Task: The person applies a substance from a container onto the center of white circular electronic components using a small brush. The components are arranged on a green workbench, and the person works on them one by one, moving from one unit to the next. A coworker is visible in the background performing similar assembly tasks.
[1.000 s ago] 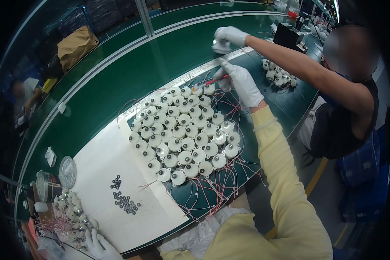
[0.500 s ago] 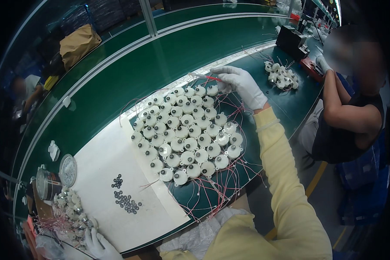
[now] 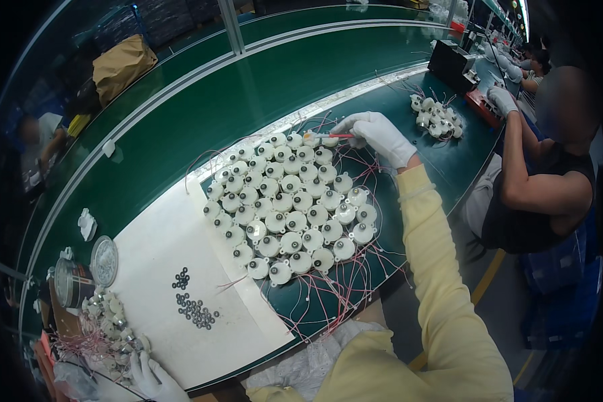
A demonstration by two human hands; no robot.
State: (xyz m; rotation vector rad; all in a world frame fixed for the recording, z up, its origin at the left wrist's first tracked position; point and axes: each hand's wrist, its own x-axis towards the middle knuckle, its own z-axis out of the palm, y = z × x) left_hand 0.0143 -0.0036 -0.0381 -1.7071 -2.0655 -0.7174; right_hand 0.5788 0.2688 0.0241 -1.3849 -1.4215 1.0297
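Note:
My gloved right hand (image 3: 375, 136) is closed around a thin brush (image 3: 342, 136) with a red handle and a pale tip. That tip is at the far row of the white round motors (image 3: 288, 184), which stand close together, each with a small dark piece on top. Red and white wires trail from them. At the lower left, my gloved left hand (image 3: 153, 378) rests with its fingers stretched out, holding nothing that I can see. It lies beside a heap of similar white motors (image 3: 107, 315) with tangled wires.
Small dark rings (image 3: 197, 311) lie on a white sheet (image 3: 161, 251). A clear tub (image 3: 72, 285) and a round lid (image 3: 104, 261) are at the left. Another cluster of motors (image 3: 437, 117) sits farther right, near a black box (image 3: 451, 65) and a co-worker (image 3: 549, 167).
The brush has come down from above the far edge of the motors to the far row. My right hand has lowered slightly with it. My left hand has hardly moved.

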